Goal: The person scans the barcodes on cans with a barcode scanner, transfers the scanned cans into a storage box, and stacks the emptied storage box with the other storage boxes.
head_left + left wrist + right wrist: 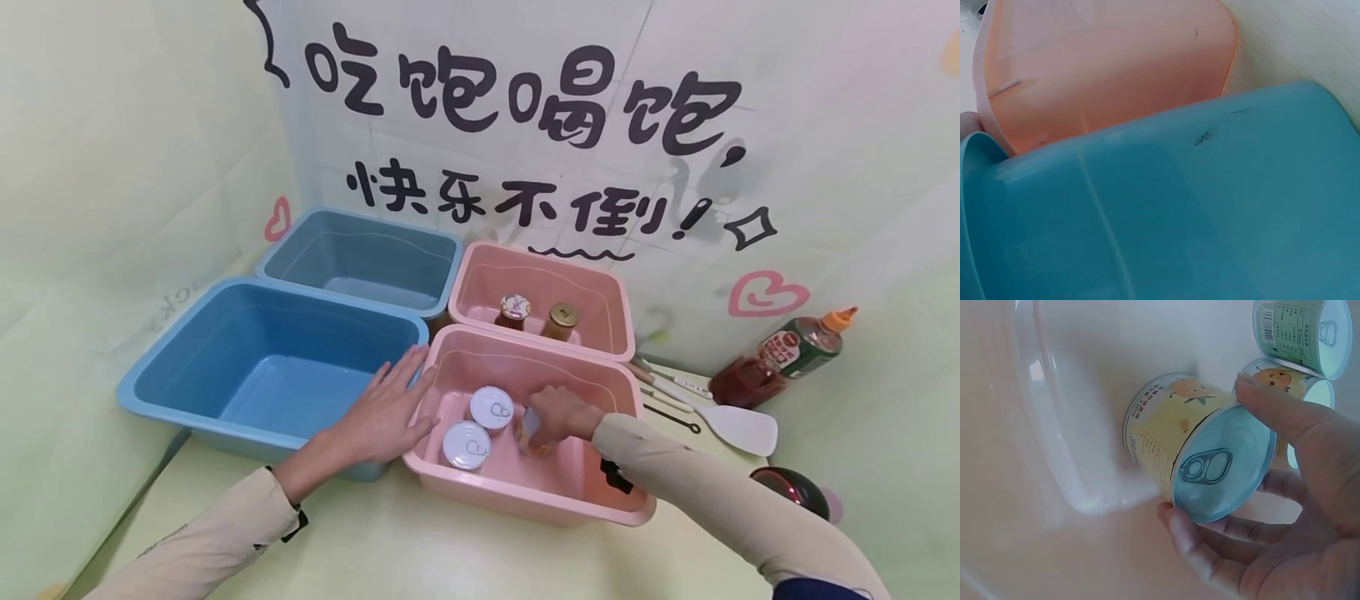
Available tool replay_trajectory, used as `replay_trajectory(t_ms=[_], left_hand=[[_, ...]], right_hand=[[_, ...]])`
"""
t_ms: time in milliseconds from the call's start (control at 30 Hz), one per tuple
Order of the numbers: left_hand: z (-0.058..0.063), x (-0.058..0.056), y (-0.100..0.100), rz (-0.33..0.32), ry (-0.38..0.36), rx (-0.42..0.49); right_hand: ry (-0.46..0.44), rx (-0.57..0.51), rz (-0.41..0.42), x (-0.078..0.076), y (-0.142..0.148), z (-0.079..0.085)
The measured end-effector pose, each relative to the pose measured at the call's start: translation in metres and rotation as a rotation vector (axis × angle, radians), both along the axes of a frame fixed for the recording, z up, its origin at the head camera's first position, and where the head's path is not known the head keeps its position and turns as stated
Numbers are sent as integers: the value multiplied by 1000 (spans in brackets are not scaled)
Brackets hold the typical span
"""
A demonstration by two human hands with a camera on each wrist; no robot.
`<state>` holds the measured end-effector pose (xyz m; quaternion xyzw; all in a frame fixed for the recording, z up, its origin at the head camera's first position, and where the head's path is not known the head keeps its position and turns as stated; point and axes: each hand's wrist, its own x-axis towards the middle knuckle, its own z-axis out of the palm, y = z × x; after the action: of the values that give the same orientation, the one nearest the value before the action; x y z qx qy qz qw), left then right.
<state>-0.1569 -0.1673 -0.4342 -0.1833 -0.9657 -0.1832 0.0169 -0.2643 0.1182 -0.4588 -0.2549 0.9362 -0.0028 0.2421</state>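
Clamping its thumb and fingers round a yellow-labelled pull-tab can (pixel 1197 447) inside the front pink basin (pixel 517 493), the right hand (pixel 561 413) is near two other cans (pixel 466 446); the left hand (pixel 386 414), fingers extended, lies over the adjoining front blue basin's (pixel 292 396) rim.

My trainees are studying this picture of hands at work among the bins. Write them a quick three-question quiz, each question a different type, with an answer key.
1. Count: how many round metal cans with ring-pull lids are in the near pink plastic bin?

2. True or false: the far pink plastic bin holds two lidded jars.

3. Multiple choice: what does the person's right hand grip?
A) A white spatula with a broad blade
B) A yellow-labelled round metal can
C) A red sauce bottle with an orange cap

Key: 1. Three; 2. True; 3. B
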Motion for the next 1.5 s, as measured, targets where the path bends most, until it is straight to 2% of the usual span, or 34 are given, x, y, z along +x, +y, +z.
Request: replay_trajectory(t_ms=[167,267,533,733,900,1200,1500], left_hand=[[-1,0,0,-1,-3,13],[-2,1,-1,6,-6,24],[-4,1,-2,11,-5,28],[-4,1,-2,8,-2,15],[-4,1,-2,7,-4,11],[-4,2,-2,2,-1,15],[-2,1,-1,0,8,22]], right_hand=[[-6,-6,29,1,4,5],[-1,-8,39,0,5,14],[58,-102,96,1,9,58],[73,-171,72,7,19,97],[90,-259,66,11,33,120],[105,-355,7,16,61,145],[126,-383,-49,25,97,164]])
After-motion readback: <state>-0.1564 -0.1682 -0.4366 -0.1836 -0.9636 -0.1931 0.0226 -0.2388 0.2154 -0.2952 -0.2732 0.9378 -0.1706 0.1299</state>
